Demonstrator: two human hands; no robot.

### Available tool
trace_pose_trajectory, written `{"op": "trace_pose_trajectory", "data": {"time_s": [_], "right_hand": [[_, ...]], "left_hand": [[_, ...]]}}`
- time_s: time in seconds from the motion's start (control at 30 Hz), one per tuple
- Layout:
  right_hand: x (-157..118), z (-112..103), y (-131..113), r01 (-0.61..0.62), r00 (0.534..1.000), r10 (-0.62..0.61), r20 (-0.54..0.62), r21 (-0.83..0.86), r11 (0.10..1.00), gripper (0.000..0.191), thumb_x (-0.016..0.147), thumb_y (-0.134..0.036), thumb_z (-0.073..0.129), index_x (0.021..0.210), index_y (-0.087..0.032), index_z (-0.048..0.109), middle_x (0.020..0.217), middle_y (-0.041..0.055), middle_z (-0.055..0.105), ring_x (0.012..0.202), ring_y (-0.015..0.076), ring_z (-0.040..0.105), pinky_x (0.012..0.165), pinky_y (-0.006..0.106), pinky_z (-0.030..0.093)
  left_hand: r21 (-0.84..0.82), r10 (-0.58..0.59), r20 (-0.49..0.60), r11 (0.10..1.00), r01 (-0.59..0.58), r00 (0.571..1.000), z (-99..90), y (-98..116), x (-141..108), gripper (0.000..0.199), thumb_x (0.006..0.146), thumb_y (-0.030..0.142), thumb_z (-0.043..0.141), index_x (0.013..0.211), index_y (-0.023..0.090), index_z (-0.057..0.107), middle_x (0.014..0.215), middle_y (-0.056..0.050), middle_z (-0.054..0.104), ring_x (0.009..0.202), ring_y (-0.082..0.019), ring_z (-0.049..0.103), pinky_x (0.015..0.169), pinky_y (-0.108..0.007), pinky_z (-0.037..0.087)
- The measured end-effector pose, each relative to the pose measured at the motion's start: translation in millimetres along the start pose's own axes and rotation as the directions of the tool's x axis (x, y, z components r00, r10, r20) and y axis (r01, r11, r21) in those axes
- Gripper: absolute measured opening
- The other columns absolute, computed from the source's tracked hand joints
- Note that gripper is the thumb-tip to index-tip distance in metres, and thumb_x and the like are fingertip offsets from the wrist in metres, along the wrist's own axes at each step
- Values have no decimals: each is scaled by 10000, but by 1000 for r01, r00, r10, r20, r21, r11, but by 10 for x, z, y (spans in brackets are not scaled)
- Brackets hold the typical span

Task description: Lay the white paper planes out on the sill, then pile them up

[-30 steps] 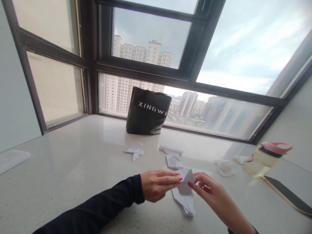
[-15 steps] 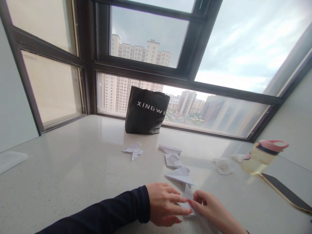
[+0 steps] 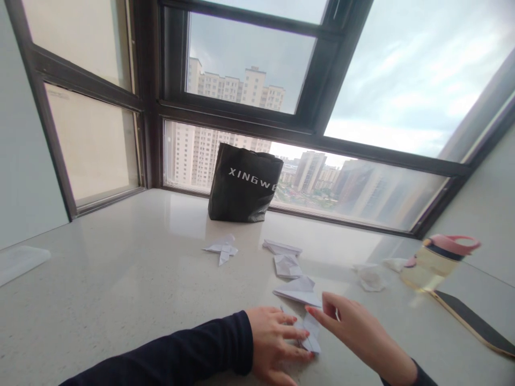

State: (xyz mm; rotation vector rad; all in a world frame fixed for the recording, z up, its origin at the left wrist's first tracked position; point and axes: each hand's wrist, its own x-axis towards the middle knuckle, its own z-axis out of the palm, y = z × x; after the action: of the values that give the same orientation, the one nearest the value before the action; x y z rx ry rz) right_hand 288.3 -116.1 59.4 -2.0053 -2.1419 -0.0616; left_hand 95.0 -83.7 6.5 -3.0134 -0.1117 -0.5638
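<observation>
My left hand [image 3: 271, 340] lies palm down with its fingers spread, pressing on a piece of folded white paper [image 3: 311, 343] on the white counter. To the right of it, my right hand [image 3: 354, 329] has its fingers curled and its thumb stretched out at the upper part of that paper. Whether the right fingers pinch the paper is hidden. Just beyond my hands lies a folded white paper shape [image 3: 298, 291], with a squarish folded piece [image 3: 287, 266] and a narrow folded strip [image 3: 281, 247] behind it. A cross-shaped paper figure [image 3: 223, 250] rests farther left.
A black bag [image 3: 245, 185] stands by the window. On the right are a pink-lidded bottle [image 3: 436, 262], a dark flat device with a gold edge [image 3: 475, 321] and a crumpled whitish item [image 3: 369, 277]. A translucent white object [image 3: 24, 262] lies at the left edge.
My right hand has moved up and slightly right along the folded paper, away from my left fingers. My left hand has flattened onto the paper. The view has shifted slightly.
</observation>
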Motion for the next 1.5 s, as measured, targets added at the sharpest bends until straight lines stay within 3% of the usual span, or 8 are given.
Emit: {"op": "trace_pose_trajectory", "data": {"time_s": [0.17, 0.37, 0.47, 0.67, 0.93, 1.1, 1.27, 1.5], "right_hand": [[401, -127, -640, 231, 971, -233, 60, 44, 972, 231, 763, -362, 445, 670, -186, 563, 646, 4, 600, 594, 129, 526, 569, 244, 319], [1156, 263, -1337, 410, 901, -414, 125, 58, 910, 206, 745, -290, 503, 897, -174, 580, 969, 87, 578, 900, 207, 512, 757, 333, 330], [1493, 469, -1490, 391, 911, -399, 105, 94, 916, 290, 706, -280, 560, 975, -170, 552, 1058, 106, 534, 1005, 233, 448, 772, 340, 335], [1718, 630, -1472, 301, 947, -318, 50, 209, 930, 257, 555, -227, 686, 786, -171, 587, 919, 67, 577, 916, 227, 488, 719, 326, 368], [1344, 151, -939, 247, 969, -227, -100, 477, 843, 192, 709, -273, 530, 858, -152, 532, 650, -11, 562, 527, 91, 509, 508, 218, 404], [819, -83, -510, 154, 985, -150, -86, 829, 537, 374, 660, -413, 560, 927, -157, 504, 627, -41, 500, 438, 84, 504, 429, 232, 412], [369, -102, -208, 30, 999, -29, -19, 895, 445, 633, 605, -476, 600, 1129, -213, 361, 663, -63, 469, 467, 133, 579, 453, 287, 481], [-91, 111, -20, -175, 980, 157, 121, 900, 399, 724, 595, -503, 591, 1189, -211, 300, 515, -95, 453, 448, 192, 605, 423, 303, 503]], "left_hand": [[-22, -5, -13, 1000, 5, 1000, 2, -22, -16, 489, 808, 546, 331, 1183, 242, 412, 1236, -6, 433, 1059, -231, 437, 878, -314, 348], [-85, -23, -31, 996, 20, 999, -7, -72, -46, 440, 791, 525, 394, 1149, 274, 437, 1149, 31, 507, 1027, -176, 458, 907, -281, 321], [-80, 28, -31, 996, -31, 999, -10, -118, -39, 425, 782, 494, 427, 1132, 255, 456, 1200, 14, 468, 1130, -175, 366, 957, -293, 263], [-62, 82, 7, 995, -81, 997, -34, -148, -20, 419, 753, 447, 498, 1117, 242, 474, 1250, 17, 424, 1207, -153, 252, 1018, -268, 146], [-183, -18, -34, 983, 12, 999, -59, -84, -60, 426, 812, 425, 386, 1203, 255, 390, 1304, 10, 346, 1137, -178, 379, 957, -288, 260], [-241, -67, -140, 970, 32, 988, -25, -116, -18, 429, 763, 439, 437, 1146, 244, 436, 1228, -15, 445, 989, -177, 498, 852, -280, 357], [-220, -130, -183, 971, 88, 975, -68, -122, -6, 221, 768, 336, 436, 930, 218, 529, 983, -6, 583, 834, -153, 534, 760, -270, 366], [-183, -171, -165, 973, 140, 971, -129, -126, -21, 180, 782, 293, 395, 808, 204, 549, 855, -6, 595, 752, -143, 517, 707, -274, 346]]}}
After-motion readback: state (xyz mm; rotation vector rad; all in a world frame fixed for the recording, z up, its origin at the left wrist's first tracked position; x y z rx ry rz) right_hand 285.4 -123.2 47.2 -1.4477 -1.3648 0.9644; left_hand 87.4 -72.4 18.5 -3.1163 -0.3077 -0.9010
